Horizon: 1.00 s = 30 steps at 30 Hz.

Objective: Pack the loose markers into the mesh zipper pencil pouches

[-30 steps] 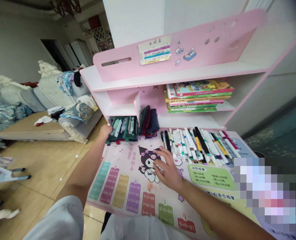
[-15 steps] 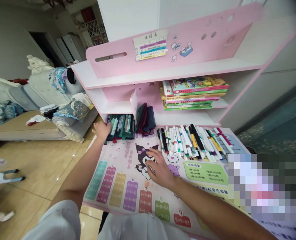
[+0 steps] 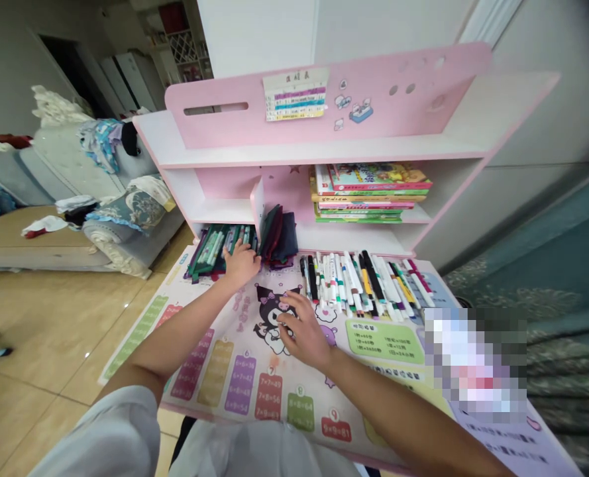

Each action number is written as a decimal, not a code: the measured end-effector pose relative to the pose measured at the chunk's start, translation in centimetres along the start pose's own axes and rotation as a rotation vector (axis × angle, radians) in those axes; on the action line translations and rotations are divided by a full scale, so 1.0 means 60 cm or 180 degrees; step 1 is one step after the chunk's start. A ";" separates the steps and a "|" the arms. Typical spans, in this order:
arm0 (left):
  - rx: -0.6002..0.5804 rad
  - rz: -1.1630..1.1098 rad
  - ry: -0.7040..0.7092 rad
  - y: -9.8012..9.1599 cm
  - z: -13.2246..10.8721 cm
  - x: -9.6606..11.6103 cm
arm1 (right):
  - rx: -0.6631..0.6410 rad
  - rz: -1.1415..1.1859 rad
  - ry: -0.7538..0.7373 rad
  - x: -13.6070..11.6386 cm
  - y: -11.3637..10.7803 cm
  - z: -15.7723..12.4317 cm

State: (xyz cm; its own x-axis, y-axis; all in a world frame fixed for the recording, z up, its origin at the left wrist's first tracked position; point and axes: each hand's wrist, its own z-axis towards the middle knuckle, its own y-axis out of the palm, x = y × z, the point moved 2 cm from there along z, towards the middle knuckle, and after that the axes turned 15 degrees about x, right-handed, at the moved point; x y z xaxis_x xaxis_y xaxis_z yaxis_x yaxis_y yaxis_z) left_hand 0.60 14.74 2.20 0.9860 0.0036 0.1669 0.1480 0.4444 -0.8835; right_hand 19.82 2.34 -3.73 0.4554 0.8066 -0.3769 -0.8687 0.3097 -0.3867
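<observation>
- Left hand (image 3: pixel 243 265) at the pen-filled mesh pouches (image 3: pixel 209 250), fingers spread over their right side; can't tell whether it's gripping.
- Those pouches lie by the back-left corner of the desk (image 3: pixel 247 331), just left of that hand, pens inside slanting front to back.
- Right hand (image 3: pixel 301 330) is farther off, fingers apart, nothing in them, mid-surface.
- Loose markers (image 3: pixel 341 281) line the back edge, beyond and rightward.

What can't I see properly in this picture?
In the head view:
Pen pouches: partly behind the left hand, whose palm side is hidden.
Paper chart: small writing, too tiny to read.
Lower books: covers hidden by those stacked above.
Right side: a pixelated patch masks what's there.
</observation>
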 end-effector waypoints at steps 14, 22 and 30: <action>0.0948 -0.0134 -0.0107 0.001 0.019 0.002 | 0.0019 0.0026 -0.0043 -0.002 -0.003 0.004; 0.1831 -0.0140 -0.0315 -0.091 -0.057 -0.027 | 0.0122 0.0058 0.0014 -0.008 -0.015 0.007; 0.2497 -0.0524 0.0434 -0.116 -0.176 -0.094 | 0.0819 -0.0147 -0.0010 -0.032 -0.064 0.061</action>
State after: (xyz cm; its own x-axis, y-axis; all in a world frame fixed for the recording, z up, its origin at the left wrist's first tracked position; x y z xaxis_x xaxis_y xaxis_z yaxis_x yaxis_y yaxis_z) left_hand -5.19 2.18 2.81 0.9645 -0.2032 0.1685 0.2444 0.9284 -0.2798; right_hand 21.54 1.46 1.57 0.4954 0.7900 -0.3611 -0.8682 0.4638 -0.1764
